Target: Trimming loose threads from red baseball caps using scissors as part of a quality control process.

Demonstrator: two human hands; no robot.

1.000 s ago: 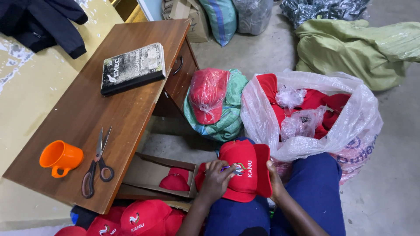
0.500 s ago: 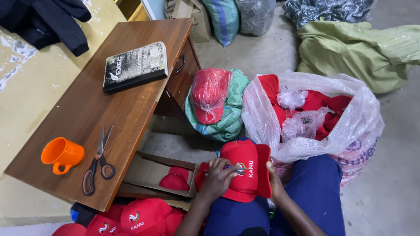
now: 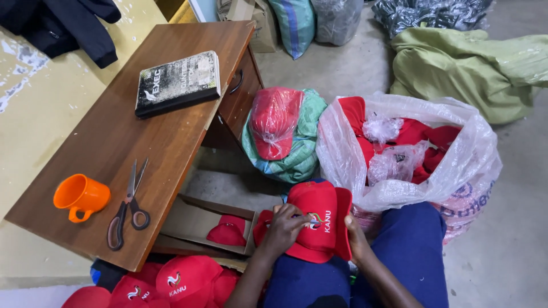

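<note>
Looks like a small back-room workshop or storeroom where caps are getting sorted and packed. A wooden desk is sitting on a bare concrete floor, with scissors, an orange mug and a notebook lying on it. Red caps are piling up by the desk, 1 clear plastic bag is bulging with more, and stuffed sacks are crowding the wall.

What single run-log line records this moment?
left hand: fingers on red fabric cap front | right hand: grips cap edge | cap: on lap | metal scissors: on wooden desk
</note>
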